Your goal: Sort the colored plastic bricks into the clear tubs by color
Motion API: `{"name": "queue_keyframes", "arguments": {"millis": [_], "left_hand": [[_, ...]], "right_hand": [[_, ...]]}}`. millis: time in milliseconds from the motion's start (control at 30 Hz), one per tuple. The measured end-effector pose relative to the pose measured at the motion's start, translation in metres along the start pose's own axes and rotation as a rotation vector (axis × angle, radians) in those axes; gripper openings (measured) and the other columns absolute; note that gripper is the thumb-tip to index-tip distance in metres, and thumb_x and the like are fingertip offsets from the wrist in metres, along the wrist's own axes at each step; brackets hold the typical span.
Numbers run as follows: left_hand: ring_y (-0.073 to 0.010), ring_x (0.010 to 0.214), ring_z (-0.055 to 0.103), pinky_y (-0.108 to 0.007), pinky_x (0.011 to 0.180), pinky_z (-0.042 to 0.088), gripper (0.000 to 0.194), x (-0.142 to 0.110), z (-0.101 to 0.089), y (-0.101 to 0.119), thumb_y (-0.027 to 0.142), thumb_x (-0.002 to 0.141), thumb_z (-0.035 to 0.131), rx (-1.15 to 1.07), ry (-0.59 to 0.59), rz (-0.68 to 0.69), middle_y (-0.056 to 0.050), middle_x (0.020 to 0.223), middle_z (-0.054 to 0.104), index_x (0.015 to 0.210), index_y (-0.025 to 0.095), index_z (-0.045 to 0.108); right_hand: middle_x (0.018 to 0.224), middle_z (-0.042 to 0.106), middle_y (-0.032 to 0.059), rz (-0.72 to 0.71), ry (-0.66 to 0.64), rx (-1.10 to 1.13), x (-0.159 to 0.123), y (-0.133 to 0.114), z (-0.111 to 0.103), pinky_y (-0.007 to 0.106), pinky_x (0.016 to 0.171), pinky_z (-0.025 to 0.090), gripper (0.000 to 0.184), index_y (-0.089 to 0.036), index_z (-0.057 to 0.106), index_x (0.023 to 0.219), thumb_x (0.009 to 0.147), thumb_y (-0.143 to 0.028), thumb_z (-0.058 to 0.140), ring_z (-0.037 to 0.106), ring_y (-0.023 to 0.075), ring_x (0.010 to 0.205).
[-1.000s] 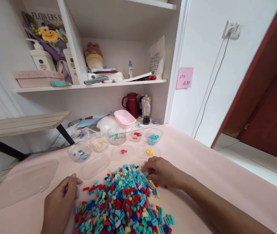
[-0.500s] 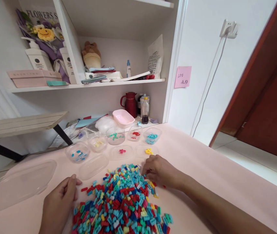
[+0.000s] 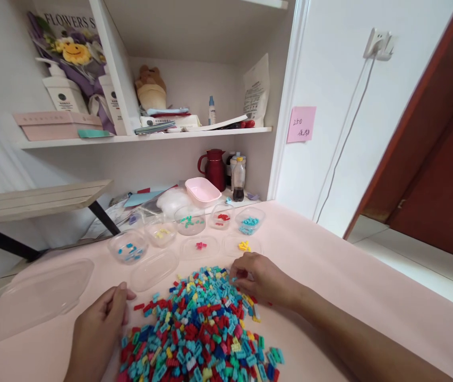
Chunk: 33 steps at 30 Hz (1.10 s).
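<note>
A big heap of small toy bricks (image 3: 206, 329) in blue, red, green, yellow and other colours lies on the pink tabletop. My right hand (image 3: 260, 277) is at the heap's far right edge, thumb and fingers pinched together. A light-blue toy brick (image 3: 233, 279) shows at its fingertips. Left of the heap, my left hand (image 3: 101, 318) rests on the table with curled fingers and the thumb on top; nothing shows in it. Beyond the right hand, yellow bricks (image 3: 244, 246) lie on a clear lid, with pink bricks (image 3: 201, 245) on another lid beside it.
Clear tubs behind hold blue bricks (image 3: 130, 251), pale yellow bricks (image 3: 162, 233), green bricks (image 3: 189, 220), red bricks (image 3: 223, 217) and light-blue bricks (image 3: 249, 225). A bare clear lid (image 3: 154, 270), a large clear lid (image 3: 39, 302), a pink basin (image 3: 203, 191) and a bottle (image 3: 238, 180) stand around.
The view has shifted slightly. My right hand's fingertips have lifted a little at the heap's edge, and a light-blue toy brick now shows there. My left hand stays in place.
</note>
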<state>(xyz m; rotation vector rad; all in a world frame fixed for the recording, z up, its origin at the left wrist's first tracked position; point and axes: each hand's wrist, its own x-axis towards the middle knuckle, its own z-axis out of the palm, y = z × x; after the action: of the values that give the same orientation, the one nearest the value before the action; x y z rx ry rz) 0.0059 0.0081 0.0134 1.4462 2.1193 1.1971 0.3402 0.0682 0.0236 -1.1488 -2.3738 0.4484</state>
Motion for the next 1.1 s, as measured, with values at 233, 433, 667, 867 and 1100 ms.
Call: {"name": "queue_keyframes", "arguments": {"millis": [233,433,667,867,1100], "left_hand": [[-0.016,0.045,0.052,-0.026,0.053,0.041,0.049,0.0,-0.001,-0.001,0.065,0.078,0.042,0.007,-0.012,-0.02,0.007,0.044,0.051,0.081,0.022,0.066],[-0.0152,0.044,0.052,-0.025,0.05,0.041,0.049,0.0,0.0,-0.001,0.065,0.077,0.043,-0.015,-0.016,-0.011,0.007,0.044,0.051,0.081,0.022,0.066],[-0.0157,0.044,0.051,-0.025,0.05,0.04,0.05,0.001,0.001,-0.006,0.066,0.079,0.043,-0.043,-0.033,-0.012,0.007,0.044,0.05,0.083,0.022,0.066],[-0.0168,0.046,0.052,-0.026,0.052,0.04,0.053,0.001,0.001,-0.004,0.068,0.078,0.041,-0.015,-0.024,-0.008,0.007,0.045,0.05,0.083,0.022,0.066],[-0.0182,0.05,0.054,-0.027,0.056,0.04,0.055,0.002,-0.001,-0.003,0.071,0.075,0.038,0.014,-0.026,-0.035,0.007,0.044,0.051,0.08,0.023,0.064]], "right_hand": [[0.088,0.07,0.0046,-0.127,-0.03,0.049,0.002,0.003,0.005,0.029,0.08,0.045,0.018,-0.023,0.071,0.096,0.081,-0.019,0.061,0.058,0.0191,0.086],[0.083,0.069,0.0034,-0.099,-0.049,0.051,0.004,0.006,0.009,0.027,0.077,0.045,0.017,-0.022,0.07,0.091,0.078,-0.016,0.061,0.058,0.0183,0.084],[0.083,0.07,0.0027,-0.082,-0.056,0.102,0.005,0.008,0.009,0.028,0.078,0.045,0.015,-0.023,0.071,0.09,0.078,-0.02,0.063,0.059,0.0186,0.084],[0.077,0.068,0.0022,-0.044,-0.016,0.12,0.006,0.005,0.015,0.026,0.075,0.045,0.014,-0.022,0.071,0.084,0.073,-0.015,0.064,0.059,0.0178,0.08],[0.08,0.069,0.0028,0.104,0.031,0.334,0.005,0.004,0.006,0.026,0.069,0.044,0.008,-0.019,0.07,0.076,0.074,-0.018,0.062,0.059,0.0173,0.076]]}}
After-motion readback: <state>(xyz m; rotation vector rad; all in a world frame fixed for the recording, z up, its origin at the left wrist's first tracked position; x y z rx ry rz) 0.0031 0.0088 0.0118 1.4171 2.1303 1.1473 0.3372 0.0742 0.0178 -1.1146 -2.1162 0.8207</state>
